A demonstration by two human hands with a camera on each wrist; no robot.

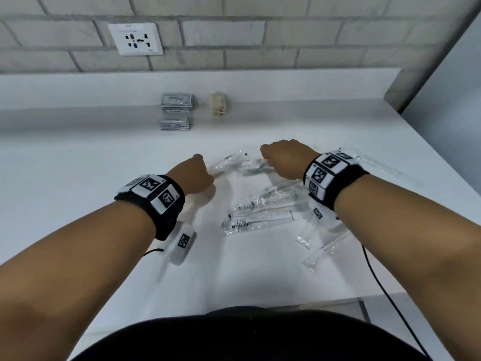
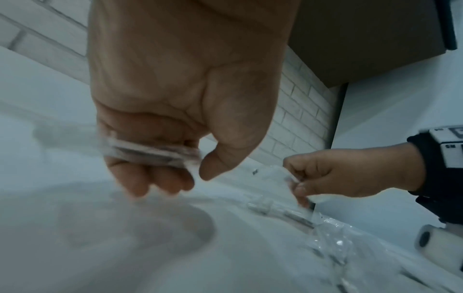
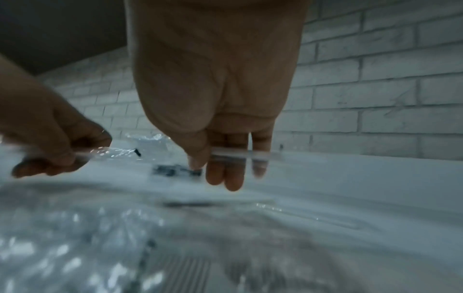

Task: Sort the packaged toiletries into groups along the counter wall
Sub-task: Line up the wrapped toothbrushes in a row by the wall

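My left hand [image 1: 200, 175] grips one end of a clear-wrapped packet [image 1: 223, 164] just above the counter; the left wrist view shows the wrapper [image 2: 152, 153] lying across my curled fingers. To its right, my right hand [image 1: 269, 158] pinches another clear packet [image 1: 253, 165] between thumb and fingers, seen as a thin strip [image 3: 240, 154] in the right wrist view. Several more clear-wrapped toiletries [image 1: 257, 220] lie below and between my wrists. By the wall stand two stacks of grey sachets [image 1: 177, 102] [image 1: 175, 124] and a beige wrapped item [image 1: 219, 104].
The white counter [image 1: 78, 157] ends in a low ledge under a brick wall with a power socket [image 1: 135, 39]. More clear packets [image 1: 320, 248] lie under my right forearm near the counter's right edge. A black cable [image 1: 377, 277] hangs off the front right.
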